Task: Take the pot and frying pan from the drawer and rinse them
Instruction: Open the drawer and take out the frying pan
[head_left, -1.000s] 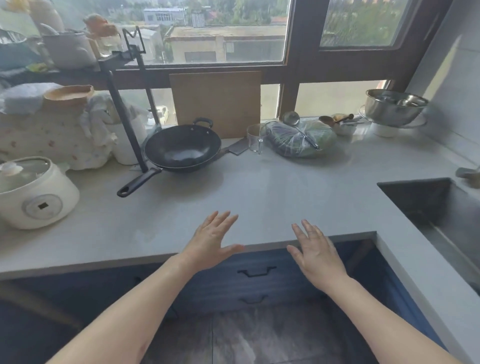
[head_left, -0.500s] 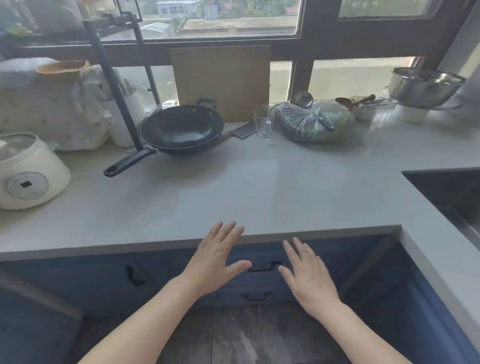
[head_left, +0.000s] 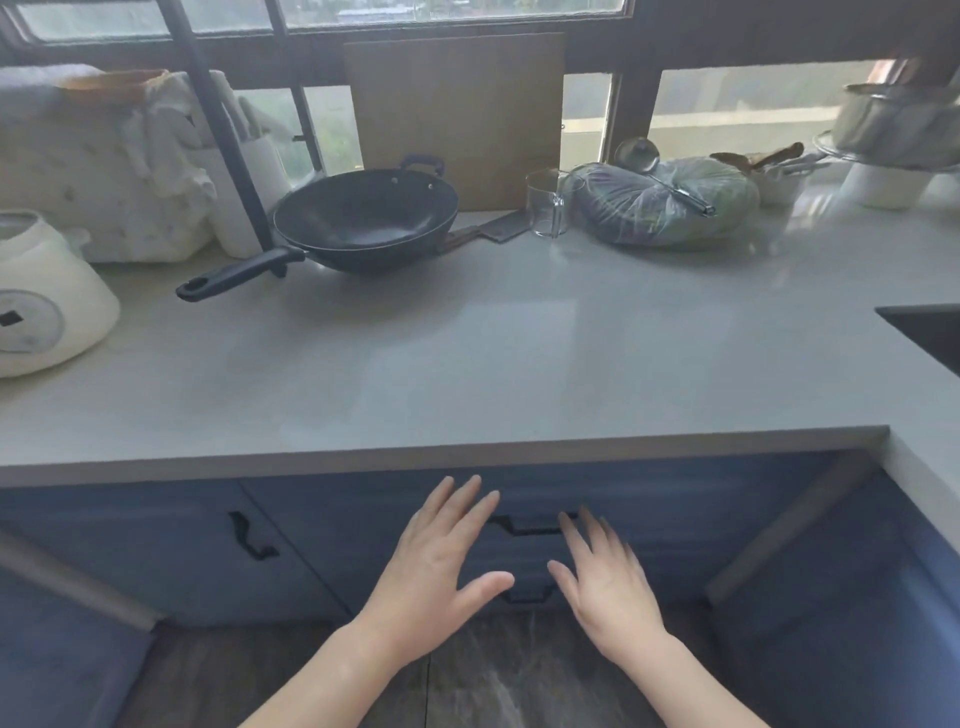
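**Hands drop below the worktop edge, onto the drawer fronts**

A second ago both hands hovered over the front edge of the worktop; now they have sunk in front of the blue cabinet face beneath it. The left hand (head_left: 434, 571) is spread flat, fingers straight and apart, holding nothing. The right hand (head_left: 605, 582) is likewise flat and empty, its fingertips (head_left: 571, 525) at the right end of the upper drawer handle (head_left: 524, 527), though whether they touch it I cannot tell. A lower drawer handle (head_left: 527, 596) shows between the two thumbs.

Both drawers look closed, so the pot and frying pan named in the task are presumably inside and out of sight. The task is at its very start: the reach suggests a pull on a handle comes next.

Farther off, on the worktop (head_left: 493, 374), a black wok (head_left: 366, 218) sits near the back edge in front of a cutting board (head_left: 454, 119). The sink (head_left: 930, 332) cuts into the right edge, where the rinsing should happen.
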